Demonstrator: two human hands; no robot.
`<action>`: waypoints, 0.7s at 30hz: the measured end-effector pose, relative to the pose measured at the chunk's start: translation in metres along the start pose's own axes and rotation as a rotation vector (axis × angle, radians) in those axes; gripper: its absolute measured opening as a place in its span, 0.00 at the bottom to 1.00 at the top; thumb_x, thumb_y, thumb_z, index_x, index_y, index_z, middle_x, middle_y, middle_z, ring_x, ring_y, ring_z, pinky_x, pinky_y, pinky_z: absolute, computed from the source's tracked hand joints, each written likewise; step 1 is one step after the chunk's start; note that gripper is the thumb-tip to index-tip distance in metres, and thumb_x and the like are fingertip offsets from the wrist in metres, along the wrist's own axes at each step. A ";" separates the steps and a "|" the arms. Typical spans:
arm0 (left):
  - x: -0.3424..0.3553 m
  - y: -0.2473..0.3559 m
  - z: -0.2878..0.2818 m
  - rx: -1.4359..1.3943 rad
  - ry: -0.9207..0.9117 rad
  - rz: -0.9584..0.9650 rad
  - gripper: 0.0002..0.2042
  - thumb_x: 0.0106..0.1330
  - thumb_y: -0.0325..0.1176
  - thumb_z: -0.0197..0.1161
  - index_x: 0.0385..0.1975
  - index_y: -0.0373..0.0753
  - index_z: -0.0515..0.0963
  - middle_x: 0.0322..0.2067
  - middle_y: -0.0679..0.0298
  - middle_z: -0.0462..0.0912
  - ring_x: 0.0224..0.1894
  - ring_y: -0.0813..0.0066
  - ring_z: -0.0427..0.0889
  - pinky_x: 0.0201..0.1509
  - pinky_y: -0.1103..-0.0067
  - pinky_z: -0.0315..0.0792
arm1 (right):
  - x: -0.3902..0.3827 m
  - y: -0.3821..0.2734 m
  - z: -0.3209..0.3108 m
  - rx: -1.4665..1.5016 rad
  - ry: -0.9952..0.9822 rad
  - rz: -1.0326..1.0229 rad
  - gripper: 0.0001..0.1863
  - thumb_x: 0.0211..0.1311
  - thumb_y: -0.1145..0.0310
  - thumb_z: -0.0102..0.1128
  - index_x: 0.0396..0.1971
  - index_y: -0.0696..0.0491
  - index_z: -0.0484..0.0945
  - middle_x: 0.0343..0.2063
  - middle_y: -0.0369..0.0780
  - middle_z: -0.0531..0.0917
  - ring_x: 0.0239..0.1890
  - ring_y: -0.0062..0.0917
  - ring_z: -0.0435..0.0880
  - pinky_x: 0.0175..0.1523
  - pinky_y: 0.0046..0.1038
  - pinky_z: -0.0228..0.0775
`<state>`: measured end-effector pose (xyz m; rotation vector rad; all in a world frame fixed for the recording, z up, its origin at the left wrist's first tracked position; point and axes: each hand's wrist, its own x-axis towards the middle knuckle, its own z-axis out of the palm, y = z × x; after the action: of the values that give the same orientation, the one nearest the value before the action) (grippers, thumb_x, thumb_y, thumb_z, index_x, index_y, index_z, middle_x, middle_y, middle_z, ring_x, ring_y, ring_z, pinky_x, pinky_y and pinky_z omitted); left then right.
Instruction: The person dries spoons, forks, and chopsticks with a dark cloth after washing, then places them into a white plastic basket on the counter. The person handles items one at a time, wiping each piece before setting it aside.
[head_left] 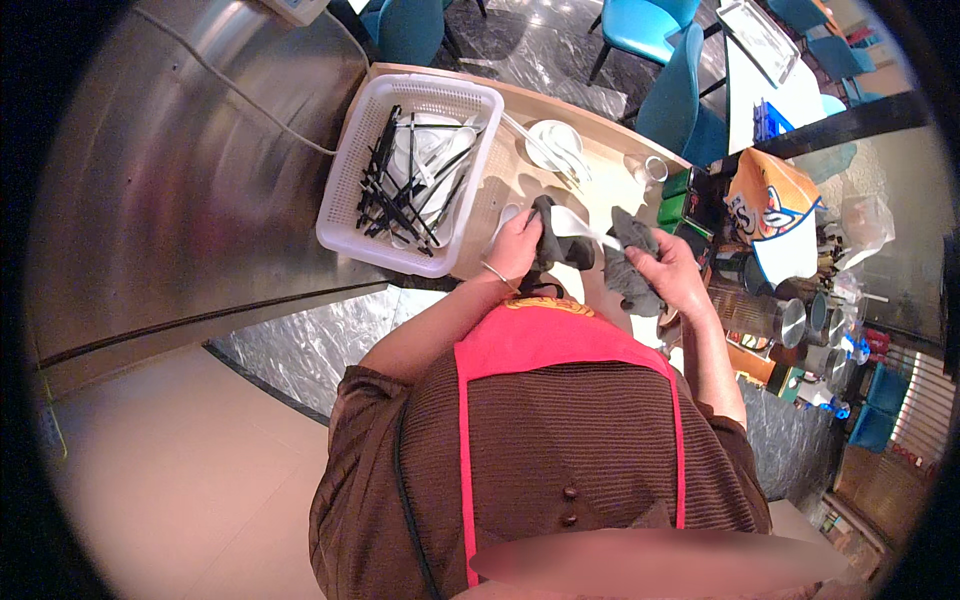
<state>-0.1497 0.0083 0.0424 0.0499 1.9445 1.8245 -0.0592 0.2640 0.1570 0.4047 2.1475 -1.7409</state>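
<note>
**A spoon spans the gap between cloth-filled hands**

The left hand [517, 245] clutches dark cloth [568, 250]; the right hand [675, 270] pinches a second bunch [630, 280] between thumb and fingers. Whether the bunches join cannot be told. The spoon [575, 222] lies between them, narrowing into the right-hand folds; whether the left fingers bear on it is hidden. The step in hand looks like wiping, and the next stroke seems to call for a steady hold at the narrow end and light pressure along the curve.

The cloth is matt, limp and crumpled; the spoon smooth, white and rounded. Just beyond the fingers sits a round white bowl [548, 132]. Left of them stands a perforated plastic basket [346, 190] of straight, thin dark sticks [376, 165].
</note>
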 end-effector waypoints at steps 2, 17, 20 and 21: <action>0.002 0.000 -0.013 -0.028 -0.079 -0.104 0.14 0.79 0.34 0.52 0.52 0.31 0.80 0.44 0.57 0.87 0.44 0.67 0.85 0.49 0.73 0.76 | 0.021 0.001 -0.012 -0.077 0.142 -0.083 0.13 0.72 0.66 0.65 0.49 0.59 0.83 0.33 0.31 0.86 0.34 0.13 0.80 0.41 0.22 0.74; -0.049 -0.004 -0.077 -0.521 -0.480 0.037 0.22 0.80 0.42 0.52 0.63 0.32 0.73 0.56 0.58 0.81 0.55 0.69 0.83 0.63 0.74 0.76 | 0.221 0.073 -0.048 -0.547 0.231 -0.132 0.22 0.73 0.52 0.61 0.42 0.61 0.83 0.35 0.55 0.87 0.40 0.46 0.87 0.48 0.42 0.76; -0.045 -0.010 -0.081 -0.741 -0.473 -0.130 0.22 0.79 0.43 0.52 0.61 0.32 0.75 0.55 0.58 0.82 0.54 0.69 0.83 0.62 0.73 0.76 | 0.221 0.055 -0.048 -1.009 0.256 -0.039 0.23 0.75 0.49 0.55 0.48 0.56 0.83 0.44 0.55 0.87 0.48 0.52 0.86 0.53 0.48 0.75; -0.045 -0.011 -0.082 -0.728 -0.466 -0.118 0.22 0.79 0.44 0.52 0.60 0.32 0.76 0.54 0.58 0.83 0.54 0.69 0.83 0.62 0.73 0.77 | 0.220 0.048 -0.047 -1.117 0.258 -0.025 0.24 0.76 0.49 0.53 0.49 0.55 0.83 0.45 0.55 0.87 0.50 0.53 0.85 0.54 0.49 0.75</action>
<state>-0.1363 -0.0852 0.0458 0.1083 0.8927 2.0950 -0.2406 0.3204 0.0276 0.2753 2.8710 -0.2933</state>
